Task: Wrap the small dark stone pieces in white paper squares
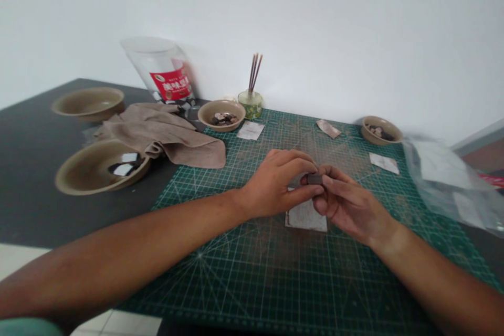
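Between the fingertips of both hands is a small dark grey-brown block [314, 179], roughly rectangular; its exact kind is unclear. My left hand [281, 178] pinches it from the left with thumb and fingers. From the right, my right hand [348, 197] grips the same block, its fingers bent around the end. Below the hands a whitish square sheet [306, 218] with brown stains lies on the green cutting mat [236, 283], partly covered by the fingers.
On the left are two beige bowls [65, 170] [88, 104], a brown cloth [185, 142] and a clear plastic tub [144, 65]. Smaller bowls [222, 123] [378, 139] hold dark and pale pieces. A reed diffuser [251, 105] stands near the wall. Clear plastic bags [444, 178] lie right.
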Action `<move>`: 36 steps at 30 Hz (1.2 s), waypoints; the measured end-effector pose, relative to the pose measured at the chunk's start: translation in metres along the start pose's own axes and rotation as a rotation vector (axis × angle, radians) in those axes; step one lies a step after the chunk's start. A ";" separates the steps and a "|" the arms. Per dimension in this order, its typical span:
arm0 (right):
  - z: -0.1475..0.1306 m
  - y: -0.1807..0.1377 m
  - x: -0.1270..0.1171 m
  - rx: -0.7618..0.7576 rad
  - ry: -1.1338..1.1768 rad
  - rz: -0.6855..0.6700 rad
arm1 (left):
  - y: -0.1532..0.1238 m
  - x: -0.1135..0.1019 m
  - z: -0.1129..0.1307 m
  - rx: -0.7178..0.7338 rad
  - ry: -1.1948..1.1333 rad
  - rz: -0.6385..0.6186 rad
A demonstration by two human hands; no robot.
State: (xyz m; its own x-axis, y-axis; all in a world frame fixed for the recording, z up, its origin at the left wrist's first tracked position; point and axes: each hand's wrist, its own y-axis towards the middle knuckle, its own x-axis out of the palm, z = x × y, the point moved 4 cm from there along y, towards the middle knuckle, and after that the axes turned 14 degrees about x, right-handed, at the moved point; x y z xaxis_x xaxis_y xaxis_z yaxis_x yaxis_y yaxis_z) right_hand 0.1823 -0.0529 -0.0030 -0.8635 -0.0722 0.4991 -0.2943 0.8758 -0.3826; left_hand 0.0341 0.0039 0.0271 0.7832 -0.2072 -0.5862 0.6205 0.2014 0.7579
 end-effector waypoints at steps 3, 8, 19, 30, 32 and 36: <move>-0.001 -0.001 0.002 -0.012 0.007 -0.026 | 0.000 0.000 0.001 0.015 0.007 0.001; -0.003 -0.003 0.005 -0.033 -0.016 -0.061 | -0.001 -0.001 0.004 0.005 0.020 -0.007; -0.004 -0.001 0.001 -0.094 -0.064 -0.027 | 0.000 0.001 0.009 -0.042 -0.068 0.037; -0.007 -0.003 0.003 -0.126 -0.059 -0.023 | -0.002 0.002 0.008 -0.081 -0.324 0.139; -0.007 -0.003 0.003 -0.129 -0.040 -0.022 | -0.001 0.001 0.009 -0.080 -0.329 0.141; -0.008 -0.003 0.006 -0.135 -0.014 -0.031 | -0.002 -0.002 0.011 -0.091 -0.372 0.131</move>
State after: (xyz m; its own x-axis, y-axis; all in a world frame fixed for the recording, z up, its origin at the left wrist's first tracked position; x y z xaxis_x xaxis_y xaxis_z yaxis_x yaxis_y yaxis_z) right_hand 0.1815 -0.0520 0.0071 -0.8609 -0.1059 0.4977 -0.2638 0.9293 -0.2585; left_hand 0.0312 -0.0062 0.0302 0.7986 -0.5033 -0.3301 0.5305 0.3293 0.7811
